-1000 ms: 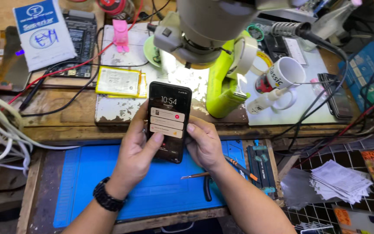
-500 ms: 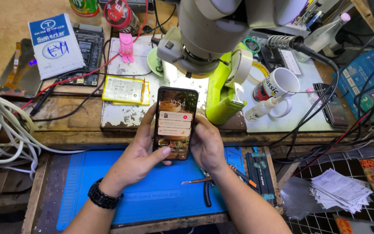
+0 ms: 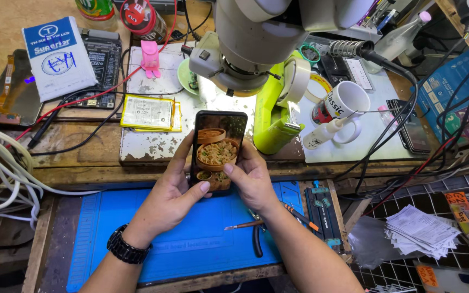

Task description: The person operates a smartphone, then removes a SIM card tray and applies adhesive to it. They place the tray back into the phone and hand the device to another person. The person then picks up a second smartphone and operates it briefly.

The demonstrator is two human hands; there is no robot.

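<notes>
I hold a black smartphone (image 3: 217, 147) upright in both hands above the bench edge. Its screen is lit and shows a picture of bowls of food. My left hand (image 3: 170, 196), with a black watch at the wrist, wraps the phone's left side, and its thumb lies on the lower screen. My right hand (image 3: 252, 176) grips the right edge, thumb touching the screen. A microscope head (image 3: 256, 40) hangs just beyond the phone and lights the worn white work plate (image 3: 153, 145).
A blue mat (image 3: 191, 239) lies under my hands with pliers (image 3: 257, 243) and a small screwdriver (image 3: 299, 217) on it. A yellow-edged battery (image 3: 149, 113), a white box (image 3: 58, 54), a white mug (image 3: 344, 103), a green stand (image 3: 271, 116), white cables (image 3: 1, 173) and a stack of papers (image 3: 422, 230) surround the bench.
The phone screen has changed from a lock screen with notifications to a picture of food. My head has moved closer; both hands keep their hold on the phone.
</notes>
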